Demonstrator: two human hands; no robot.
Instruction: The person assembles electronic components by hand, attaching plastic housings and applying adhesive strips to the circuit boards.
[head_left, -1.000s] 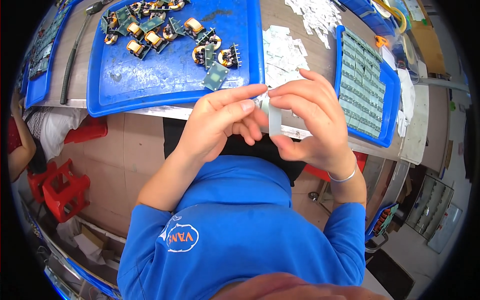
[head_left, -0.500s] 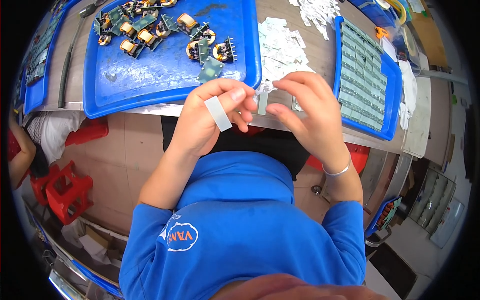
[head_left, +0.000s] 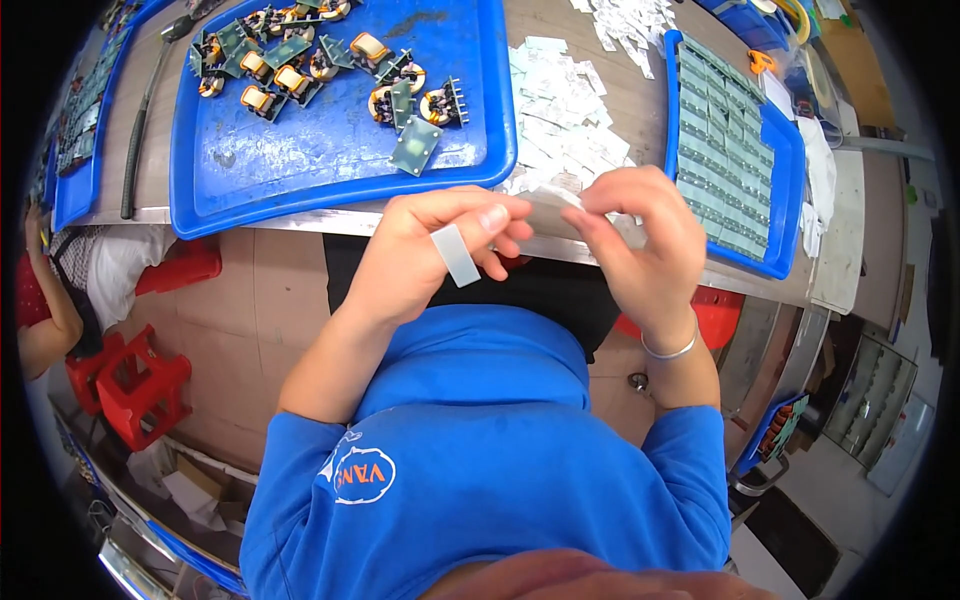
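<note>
My left hand [head_left: 430, 240] is in front of the blue tray's near edge, thumb and fingers pressed together. A pale, flat strip [head_left: 456, 255] lies across the base of its thumb. Whether its fingertips pinch anything more is hidden. To the right, my right hand [head_left: 650, 235] is closed in a pinch, thumb against forefinger. A thin whitish strip [head_left: 556, 194] shows between the two hands and seems to meet the right fingertips. Beyond them lies a spread of white paper scraps [head_left: 560, 110].
The blue tray [head_left: 300, 205] holds several green circuit boards with wound coils [head_left: 290, 80]. Another blue tray [head_left: 782, 205] at right has rows of pale green pieces [head_left: 720, 150]. A dark-handled tool [head_left: 136, 135] lies at left. Red stools [head_left: 140, 385] stand below; another person's arm [head_left: 50, 310] shows far left.
My right hand has closed from parted fingers into a pinch. Both hands have shifted slightly right and nearer to me. The pale green strip that hung between them no longer shows there.
</note>
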